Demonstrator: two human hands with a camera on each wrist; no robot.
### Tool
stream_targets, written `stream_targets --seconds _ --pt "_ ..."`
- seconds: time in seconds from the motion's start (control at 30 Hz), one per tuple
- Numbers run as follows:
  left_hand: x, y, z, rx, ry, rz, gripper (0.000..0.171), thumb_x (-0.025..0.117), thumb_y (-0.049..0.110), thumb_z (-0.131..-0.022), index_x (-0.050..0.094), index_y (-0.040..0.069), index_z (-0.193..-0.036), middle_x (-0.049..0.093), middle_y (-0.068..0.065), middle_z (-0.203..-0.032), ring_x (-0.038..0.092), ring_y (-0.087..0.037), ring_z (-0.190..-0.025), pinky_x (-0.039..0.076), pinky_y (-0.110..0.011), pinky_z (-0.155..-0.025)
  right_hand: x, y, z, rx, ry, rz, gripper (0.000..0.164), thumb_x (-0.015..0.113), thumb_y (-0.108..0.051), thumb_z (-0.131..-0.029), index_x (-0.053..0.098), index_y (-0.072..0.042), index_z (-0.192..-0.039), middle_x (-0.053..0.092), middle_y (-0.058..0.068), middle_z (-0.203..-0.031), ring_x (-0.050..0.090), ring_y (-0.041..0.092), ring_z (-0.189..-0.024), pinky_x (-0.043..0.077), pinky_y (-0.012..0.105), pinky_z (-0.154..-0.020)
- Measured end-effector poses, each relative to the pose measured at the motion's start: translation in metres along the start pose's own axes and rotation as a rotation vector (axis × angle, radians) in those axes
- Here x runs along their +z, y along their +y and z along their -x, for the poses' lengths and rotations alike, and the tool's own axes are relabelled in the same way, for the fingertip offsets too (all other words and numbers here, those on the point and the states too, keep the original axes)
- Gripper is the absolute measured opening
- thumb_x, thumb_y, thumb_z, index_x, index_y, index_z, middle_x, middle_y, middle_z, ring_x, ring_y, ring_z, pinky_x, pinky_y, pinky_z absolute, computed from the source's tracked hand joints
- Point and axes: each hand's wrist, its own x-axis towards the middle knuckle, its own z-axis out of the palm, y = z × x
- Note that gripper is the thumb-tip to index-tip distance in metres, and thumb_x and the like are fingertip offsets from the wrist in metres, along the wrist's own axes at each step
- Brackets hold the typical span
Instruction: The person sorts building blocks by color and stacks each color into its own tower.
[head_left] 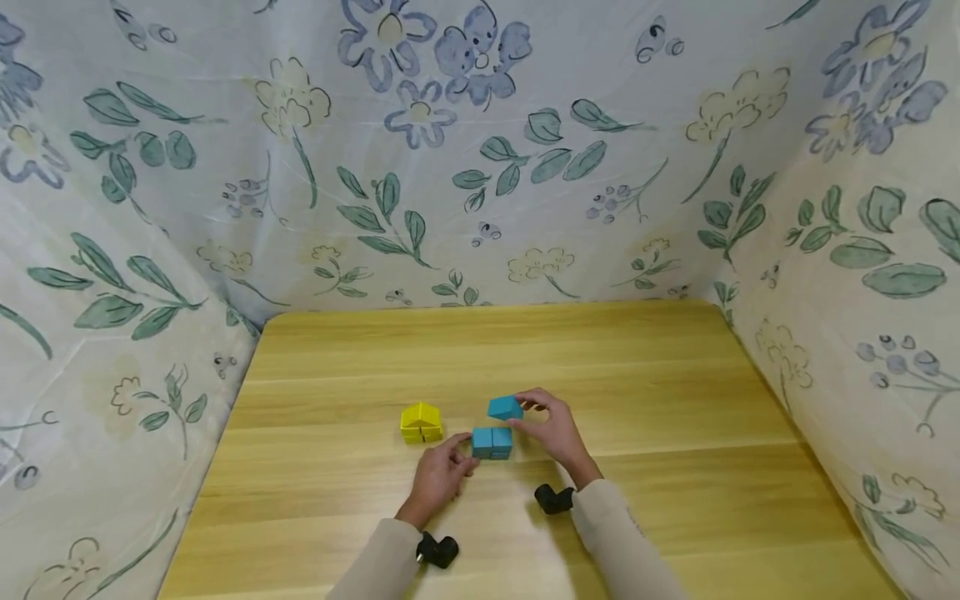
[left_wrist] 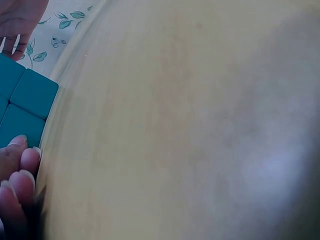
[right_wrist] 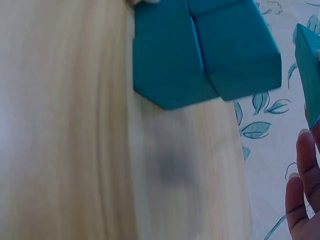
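Note:
Several blue cubes (head_left: 492, 443) stand together in a small stack on the table, faces against one another. My left hand (head_left: 441, 477) holds the stack at its left side, index finger at the far corner and thumb at the near one. Its fingertips (left_wrist: 22, 182) show against the lower cube in the left wrist view. A blue roof-shaped block (head_left: 506, 407) is gripped by my right hand (head_left: 551, 427), just beyond and above the stack. Only an edge of that block (right_wrist: 307, 75) shows in the right wrist view, with the cubes large beside it.
To the left stands a yellow house shape of blocks (head_left: 422, 423), with a pointed top over small cubes. The wooden table (head_left: 337, 358) meets flowered cloth (head_left: 480, 242) at its back and sides. Black devices (head_left: 553, 499) sit at both wrists.

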Motion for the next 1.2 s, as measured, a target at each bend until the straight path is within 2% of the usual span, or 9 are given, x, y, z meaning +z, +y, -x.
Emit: stream_targets --seconds 0.2,0.4,0.53,0.7,0.83,0.93,1.03,1.2 --pt "-0.001 0.002 -0.002 -0.012 0.006 -0.011 0.042 0.068 0.017 -0.091 0.057 0.004 -0.130 0.061 0.006 -0.068 0.049 -0.008 -0.041 0.046 -0.024 -0.039 0.007 -0.004 0.006 -0.036 -0.078 0.014 0.033 0.081 -0.015 -0.079 0.069 -0.012 -0.110 0.065 0.000 -0.103 0.058 0.025 -0.098 0.041 0.054 -0.092" --pt "-0.002 0.001 -0.002 0.015 0.015 -0.012 0.041 0.067 0.017 -0.091 0.058 0.003 -0.130 0.062 0.005 -0.068 0.050 -0.008 -0.040 0.045 -0.025 -0.038 0.012 0.000 0.009 -0.081 -0.151 -0.003 0.033 0.081 -0.014 -0.078 0.069 -0.013 -0.110 0.064 0.001 -0.107 0.058 0.023 -0.099 0.040 0.058 -0.096" --pt "-0.002 0.002 -0.001 0.015 0.016 -0.013 0.041 0.067 0.016 -0.092 0.058 0.003 -0.129 0.062 0.005 -0.068 0.050 -0.008 -0.040 0.045 -0.025 -0.037 0.014 -0.010 0.012 -0.125 -0.186 0.011 0.034 0.079 -0.006 -0.079 0.068 -0.003 -0.110 0.064 0.011 -0.108 0.058 0.027 -0.098 0.042 0.060 -0.093" --pt "-0.002 0.002 0.000 0.020 0.017 -0.012 0.040 0.067 0.015 -0.092 0.058 0.003 -0.129 0.062 0.004 -0.068 0.050 -0.008 -0.039 0.045 -0.025 -0.037 0.013 -0.027 0.016 -0.129 -0.209 -0.014 0.034 0.076 0.003 -0.079 0.066 0.005 -0.112 0.063 0.019 -0.109 0.057 0.037 -0.099 0.040 0.064 -0.093" --pt "-0.002 0.001 0.000 0.016 0.025 -0.012 0.040 0.067 0.016 -0.092 0.058 0.003 -0.129 0.062 0.005 -0.067 0.050 -0.008 -0.039 0.045 -0.025 -0.037 0.017 -0.010 0.013 -0.131 -0.202 0.008 0.035 0.076 0.000 -0.080 0.066 0.001 -0.114 0.063 0.016 -0.111 0.058 0.035 -0.100 0.040 0.063 -0.093" --pt "-0.001 -0.001 -0.001 0.011 0.029 -0.015 0.041 0.067 0.016 -0.092 0.058 0.004 -0.129 0.062 0.006 -0.067 0.050 -0.008 -0.040 0.045 -0.025 -0.037 0.019 0.001 0.011 -0.120 -0.195 0.033 0.037 0.078 -0.008 -0.080 0.067 -0.005 -0.116 0.064 0.009 -0.112 0.058 0.028 -0.101 0.041 0.059 -0.092" --pt "0.000 -0.004 0.000 0.018 0.028 -0.025 0.043 0.067 0.019 -0.092 0.056 0.005 -0.132 0.062 0.007 -0.068 0.051 -0.007 -0.042 0.046 -0.025 -0.039 0.018 0.005 0.011 -0.113 -0.205 0.056 0.042 0.079 -0.016 -0.081 0.065 -0.007 -0.120 0.063 0.005 -0.115 0.058 0.024 -0.102 0.041 0.054 -0.091" --pt "-0.004 -0.007 0.010 0.039 -0.001 0.024 0.051 0.065 0.022 -0.093 0.049 0.004 -0.138 0.064 0.003 -0.082 0.055 -0.004 -0.051 0.049 -0.023 -0.048 0.013 0.004 0.013 -0.102 -0.216 0.039 0.051 0.076 -0.021 -0.085 0.057 -0.003 -0.129 0.059 0.010 -0.124 0.054 0.031 -0.110 0.039 0.056 -0.093"
